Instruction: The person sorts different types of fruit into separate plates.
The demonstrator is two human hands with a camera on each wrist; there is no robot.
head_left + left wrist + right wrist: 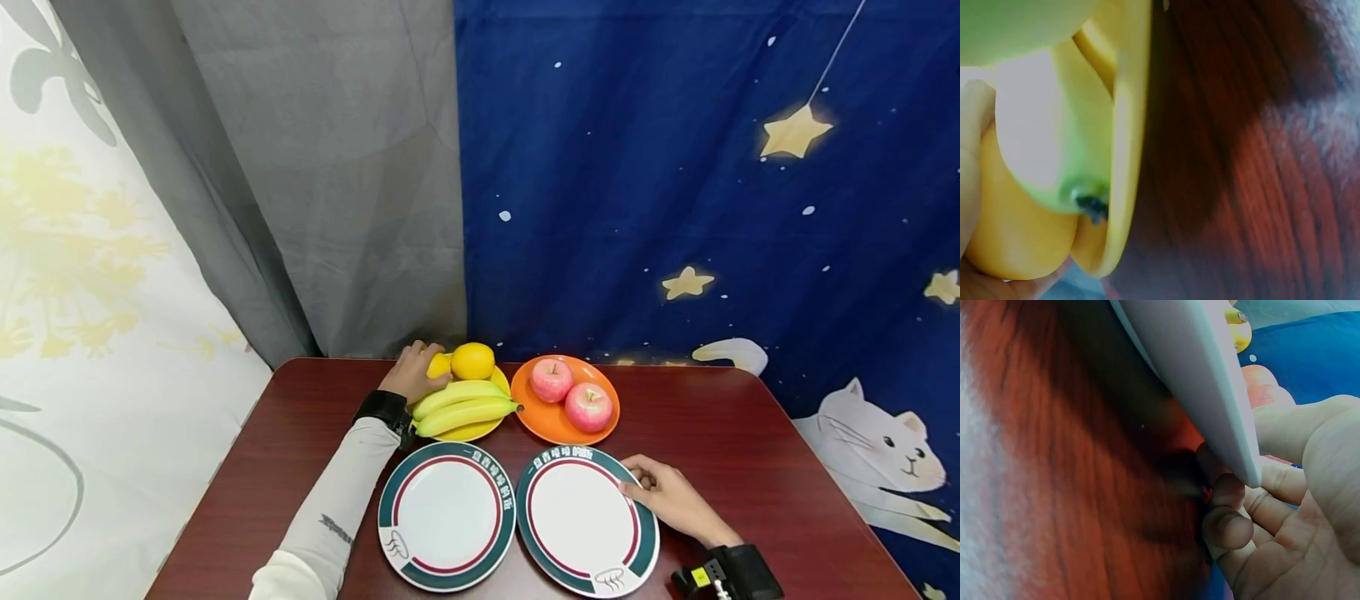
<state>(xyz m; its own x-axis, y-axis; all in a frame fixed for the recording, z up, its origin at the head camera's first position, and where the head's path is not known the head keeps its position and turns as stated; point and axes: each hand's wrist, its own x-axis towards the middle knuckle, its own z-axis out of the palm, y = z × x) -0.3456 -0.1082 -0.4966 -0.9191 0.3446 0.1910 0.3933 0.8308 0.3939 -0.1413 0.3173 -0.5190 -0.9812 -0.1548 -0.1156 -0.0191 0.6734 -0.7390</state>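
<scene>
Gripping, head view: your left hand [411,373] holds a lemon [438,365] at the yellow plate [480,430]; your right hand [670,497] pinches the right white plate [581,518]. Left wrist: lemon probably light; hold mid-body. Right wrist: plate probably rigid, breakable; hold by rim.

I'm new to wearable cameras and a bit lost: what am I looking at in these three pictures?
There's no robot here, just a person's two bare hands. The wide picture comes from a camera worn on the head; the two close-ups come from cameras on the wrists.

On the brown table are a yellow plate with bananas and lemons, an orange plate with two apples, and two white plates with green rims, side by side.

The left hand grips one lemon, seen close up in the left wrist view. The right hand pinches the edge of the right-hand white plate.
</scene>
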